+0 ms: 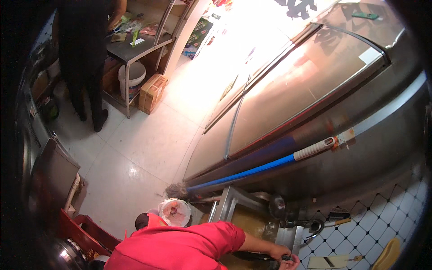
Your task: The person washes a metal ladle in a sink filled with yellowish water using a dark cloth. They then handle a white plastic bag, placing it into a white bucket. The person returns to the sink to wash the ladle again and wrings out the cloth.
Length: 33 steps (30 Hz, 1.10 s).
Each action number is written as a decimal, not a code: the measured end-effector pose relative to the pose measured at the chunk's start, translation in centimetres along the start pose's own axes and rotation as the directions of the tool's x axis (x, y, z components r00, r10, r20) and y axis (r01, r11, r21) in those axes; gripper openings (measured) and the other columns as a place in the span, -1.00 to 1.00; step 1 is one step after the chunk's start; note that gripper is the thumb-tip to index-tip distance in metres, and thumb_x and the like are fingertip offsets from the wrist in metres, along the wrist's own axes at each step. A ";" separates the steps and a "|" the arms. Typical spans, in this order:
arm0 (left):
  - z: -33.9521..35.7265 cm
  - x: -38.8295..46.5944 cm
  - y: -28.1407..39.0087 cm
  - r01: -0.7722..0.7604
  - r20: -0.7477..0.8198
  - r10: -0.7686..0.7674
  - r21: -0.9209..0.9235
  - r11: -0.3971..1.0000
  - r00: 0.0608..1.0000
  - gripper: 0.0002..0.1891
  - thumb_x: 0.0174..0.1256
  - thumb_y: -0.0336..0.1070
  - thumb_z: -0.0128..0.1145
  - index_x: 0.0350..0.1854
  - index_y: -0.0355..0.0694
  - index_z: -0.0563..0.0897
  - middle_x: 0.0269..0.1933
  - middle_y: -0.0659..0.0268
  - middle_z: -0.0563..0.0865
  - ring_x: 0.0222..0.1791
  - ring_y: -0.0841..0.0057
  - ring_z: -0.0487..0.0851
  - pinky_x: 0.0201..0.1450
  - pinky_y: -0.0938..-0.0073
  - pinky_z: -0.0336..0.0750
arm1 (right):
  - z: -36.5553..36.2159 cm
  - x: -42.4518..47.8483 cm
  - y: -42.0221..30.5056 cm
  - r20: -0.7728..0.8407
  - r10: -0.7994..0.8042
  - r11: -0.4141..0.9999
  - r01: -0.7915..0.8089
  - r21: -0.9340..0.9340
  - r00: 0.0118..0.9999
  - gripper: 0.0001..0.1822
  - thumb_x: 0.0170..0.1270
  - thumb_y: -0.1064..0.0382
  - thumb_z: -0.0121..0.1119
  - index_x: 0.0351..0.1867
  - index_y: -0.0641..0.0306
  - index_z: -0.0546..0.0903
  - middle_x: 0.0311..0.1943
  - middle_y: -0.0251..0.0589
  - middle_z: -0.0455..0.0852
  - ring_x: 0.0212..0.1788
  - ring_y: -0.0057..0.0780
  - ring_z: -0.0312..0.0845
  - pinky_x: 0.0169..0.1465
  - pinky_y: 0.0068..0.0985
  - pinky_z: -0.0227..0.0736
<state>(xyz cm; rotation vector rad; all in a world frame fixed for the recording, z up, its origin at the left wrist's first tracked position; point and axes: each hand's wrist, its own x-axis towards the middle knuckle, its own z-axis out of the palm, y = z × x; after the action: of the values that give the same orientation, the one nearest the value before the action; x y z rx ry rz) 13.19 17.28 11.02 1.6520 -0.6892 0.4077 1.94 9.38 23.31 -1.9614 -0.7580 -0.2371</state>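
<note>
My left arm, in a red short sleeve, reaches right across a stainless-steel sink (225, 202) holding murky yellowish-brown water (251, 219). At the sink's wall-side rim, my left hand (279, 251) has its fingers bent around a small dark object, too little of which shows to name. My right hand (293, 262) meets it at the fingertips, mostly cut off by the lower picture edge. A long black curved thing (253, 256) lies below my left forearm and runs up to the hands. A curved metal tap (315, 227) rises just beyond them.
A blue-handled mop (243, 173) leans along a steel refrigerator (270, 111). A white lined bin (174, 212) stands by the sink. Left are red plastic containers (81, 233). A person in dark clothes (81, 50) stands at a metal table (128, 54) with a cardboard box (153, 92) beside it.
</note>
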 end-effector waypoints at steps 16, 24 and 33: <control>-4.5 -4.2 2.4 0.362 -0.094 -0.444 -0.441 0.821 0.891 -0.61 0.10 -0.18 0.15 -0.06 -0.24 0.45 -0.20 0.03 0.56 -0.21 0.22 0.53 -0.12 0.26 0.42 | 7.0 -6.1 10.2 0.091 0.696 0.539 -0.603 0.588 0.712 -0.28 0.05 0.37 0.27 0.29 0.19 0.25 0.09 -0.15 0.45 -0.10 -0.31 0.48 -0.08 -0.43 0.44; -4.5 -15.2 -6.2 0.896 -0.135 -0.886 0.106 0.432 0.444 -0.56 0.12 -0.24 0.04 0.00 -0.44 0.43 -0.08 -0.16 0.55 -0.03 0.00 0.50 -0.01 0.19 0.40 | 10.6 -13.2 30.4 -0.049 0.903 0.420 -0.852 0.313 0.428 -0.49 0.06 0.43 0.14 0.11 0.35 0.35 -0.02 -0.04 0.46 -0.12 -0.30 0.43 -0.10 -0.37 0.40; 6.4 -22.7 -15.8 0.931 0.141 -0.924 -0.141 0.337 0.355 -0.39 0.28 0.14 -0.15 0.25 -0.19 0.31 0.13 -0.07 0.46 0.12 0.08 0.42 0.13 0.24 0.32 | 16.4 -19.9 39.5 0.081 0.872 0.485 -0.875 0.003 0.484 -0.40 0.05 0.43 0.16 0.19 0.33 0.28 0.15 -0.04 0.36 0.10 -0.21 0.32 0.11 -0.31 0.28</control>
<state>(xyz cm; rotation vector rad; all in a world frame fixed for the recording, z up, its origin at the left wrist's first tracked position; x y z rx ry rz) 5.38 17.18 -16.29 1.5757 0.3020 -0.5488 7.54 2.40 -23.02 -2.0657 0.2975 0.4857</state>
